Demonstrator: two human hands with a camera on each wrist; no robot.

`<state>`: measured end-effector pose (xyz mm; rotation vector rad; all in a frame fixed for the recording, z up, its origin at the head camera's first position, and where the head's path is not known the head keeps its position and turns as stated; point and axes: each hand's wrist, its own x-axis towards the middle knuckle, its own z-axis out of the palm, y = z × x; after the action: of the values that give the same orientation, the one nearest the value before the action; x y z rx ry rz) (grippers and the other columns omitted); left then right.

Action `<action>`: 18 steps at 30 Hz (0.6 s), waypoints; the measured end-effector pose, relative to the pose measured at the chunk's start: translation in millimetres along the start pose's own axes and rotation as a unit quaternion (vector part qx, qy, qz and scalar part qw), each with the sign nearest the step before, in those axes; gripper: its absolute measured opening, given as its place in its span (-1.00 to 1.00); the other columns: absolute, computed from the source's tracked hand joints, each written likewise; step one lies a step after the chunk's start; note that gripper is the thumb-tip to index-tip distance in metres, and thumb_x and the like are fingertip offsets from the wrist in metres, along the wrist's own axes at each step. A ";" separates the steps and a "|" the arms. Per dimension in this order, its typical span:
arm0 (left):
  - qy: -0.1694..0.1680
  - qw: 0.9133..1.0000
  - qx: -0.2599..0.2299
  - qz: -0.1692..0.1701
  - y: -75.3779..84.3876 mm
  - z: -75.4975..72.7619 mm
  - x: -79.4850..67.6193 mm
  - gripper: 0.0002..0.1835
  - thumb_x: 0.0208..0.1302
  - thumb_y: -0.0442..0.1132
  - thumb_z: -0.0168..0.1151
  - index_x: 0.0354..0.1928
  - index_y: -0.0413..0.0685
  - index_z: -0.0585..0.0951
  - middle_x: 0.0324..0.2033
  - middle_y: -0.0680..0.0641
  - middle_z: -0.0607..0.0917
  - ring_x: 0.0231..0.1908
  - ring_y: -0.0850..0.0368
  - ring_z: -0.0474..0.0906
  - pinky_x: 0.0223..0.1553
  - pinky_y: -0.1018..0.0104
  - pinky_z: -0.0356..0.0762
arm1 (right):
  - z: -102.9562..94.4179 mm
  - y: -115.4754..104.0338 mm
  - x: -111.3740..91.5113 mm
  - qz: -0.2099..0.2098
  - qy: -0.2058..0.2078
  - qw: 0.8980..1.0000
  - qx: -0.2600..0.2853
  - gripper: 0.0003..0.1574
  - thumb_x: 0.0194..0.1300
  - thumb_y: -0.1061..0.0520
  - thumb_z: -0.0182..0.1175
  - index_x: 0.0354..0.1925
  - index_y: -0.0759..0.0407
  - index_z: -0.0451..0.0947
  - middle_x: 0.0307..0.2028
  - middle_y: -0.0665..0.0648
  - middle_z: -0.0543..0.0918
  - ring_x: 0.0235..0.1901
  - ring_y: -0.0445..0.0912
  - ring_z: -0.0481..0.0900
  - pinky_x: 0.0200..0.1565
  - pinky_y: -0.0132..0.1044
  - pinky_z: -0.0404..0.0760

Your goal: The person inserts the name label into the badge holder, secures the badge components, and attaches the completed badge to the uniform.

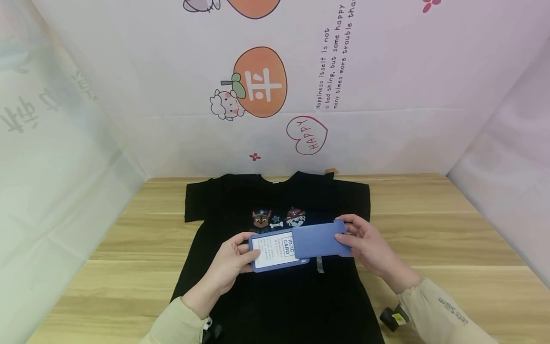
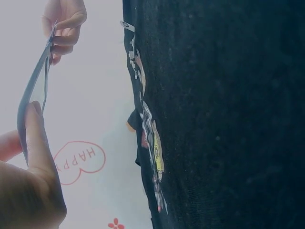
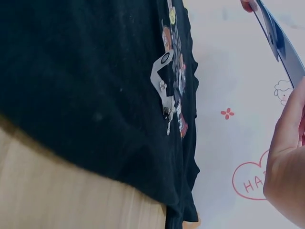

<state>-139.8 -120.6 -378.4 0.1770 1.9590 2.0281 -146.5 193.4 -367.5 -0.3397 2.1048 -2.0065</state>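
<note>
Both hands hold a blue card holder above a black T-shirt. Its two parts are slid partly apart. My left hand pinches the left end of the tray part, thumb on the white "ID/IC CARD" insert. At the other end, my right hand grips the plain blue cover, thumb on its face. The left wrist view shows the holder edge-on between the two hands. A clear strap with a snap and a small metal clip lies on the shirt below.
The T-shirt is spread on a wood-grain table, its neckline toward the back and cartoon dogs printed on its chest. White printed cloth hangs behind the table and along both sides. Black wrist cameras are worn under the sleeves.
</note>
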 end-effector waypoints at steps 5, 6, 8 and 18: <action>0.002 1.000 0.001 0.001 0.6 0.5 -0.7 -0.58 0.30 -0.41 0.11 0.18 -0.34 0.34 -0.07 -0.28 0.68 -0.25 0.10 0.70 -0.21 0.27 0.67 | -3.1 1.4 -2.5 0.006 0.006 1.000 -0.005 -0.64 0.38 0.18 0.07 0.10 0.11 0.27 -0.06 0.00 0.55 -0.05 0.00 0.48 -0.10 -0.11 0.60; 0.002 1.000 0.001 0.001 0.5 0.4 -0.7 -0.58 0.30 -0.42 0.11 0.18 -0.33 0.34 -0.07 -0.28 0.68 -0.25 0.11 0.70 -0.21 0.27 0.67 | -3.5 1.5 -2.9 0.006 0.006 1.000 -0.006 -0.64 0.38 0.18 0.07 0.10 0.11 0.27 -0.06 0.01 0.55 -0.05 0.00 0.48 -0.09 -0.11 0.60; 0.001 1.000 0.001 0.002 0.4 0.4 -0.8 -0.58 0.30 -0.42 0.11 0.18 -0.33 0.34 -0.07 -0.27 0.68 -0.25 0.11 0.70 -0.21 0.28 0.67 | -4.0 1.9 -3.6 0.006 0.006 1.000 -0.006 -0.65 0.38 0.18 0.07 0.10 0.10 0.27 -0.06 0.01 0.56 -0.06 -0.01 0.49 -0.10 -0.11 0.61; 0.000 1.000 0.001 0.001 2.9 2.1 -3.2 -0.57 0.31 -0.41 0.10 0.19 -0.35 0.32 -0.06 -0.30 0.67 -0.25 0.11 0.70 -0.20 0.27 0.67 | -3.1 4.2 -4.8 0.008 0.006 1.000 -0.009 -0.68 0.37 0.19 0.08 0.07 0.05 0.30 -0.11 0.00 0.56 -0.08 -0.01 0.49 -0.13 -0.10 0.64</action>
<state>-136.6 -119.6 -375.0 0.1786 1.9613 2.0285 -143.0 197.9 -371.6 -0.3141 2.1277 -1.9862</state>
